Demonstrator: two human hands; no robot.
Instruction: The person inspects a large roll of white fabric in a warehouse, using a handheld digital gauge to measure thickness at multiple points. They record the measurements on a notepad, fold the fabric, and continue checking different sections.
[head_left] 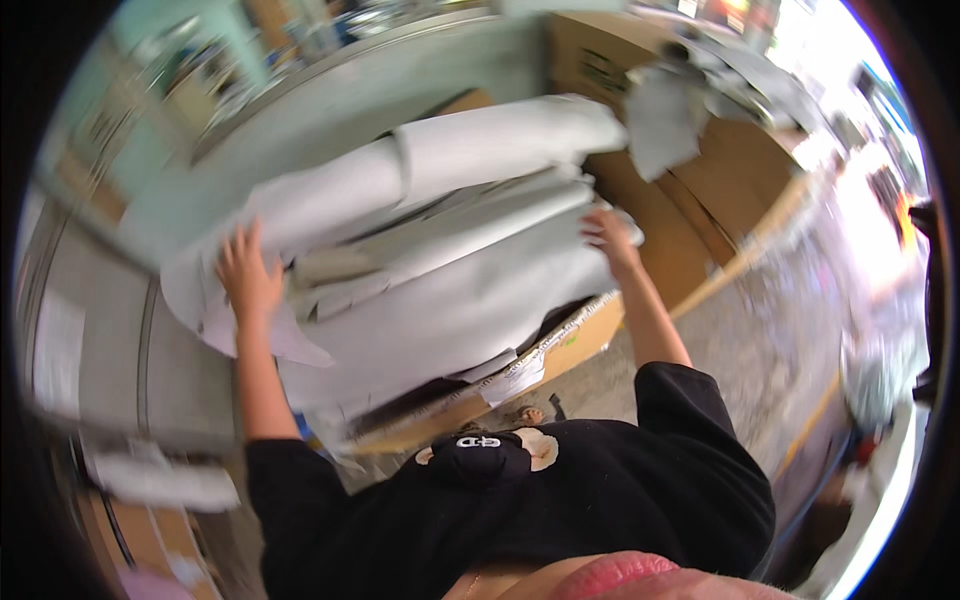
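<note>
Several rolls of pale grey sheet material lie slantwise in an open cardboard box (575, 340) in front of me. The far roll (500, 140) is the longest, and a wide near roll (450, 310) fills the front. Between them rests a narrower middle roll (460, 235). My left hand (250, 280) is at the left ends of the rolls, fingers spread against the loose sheet there. At the right end of the near roll is my right hand (612, 242), its fingers apart and slightly bent. Motion blurs its contact with the material.
Against the far right stands a big cardboard box (740, 185) with grey sheet scraps (665, 120) draped over it. A pale green wall (440, 75) runs behind the rolls. Grey panels (190, 350) stand at the left; concrete floor (735, 300) shows at the right.
</note>
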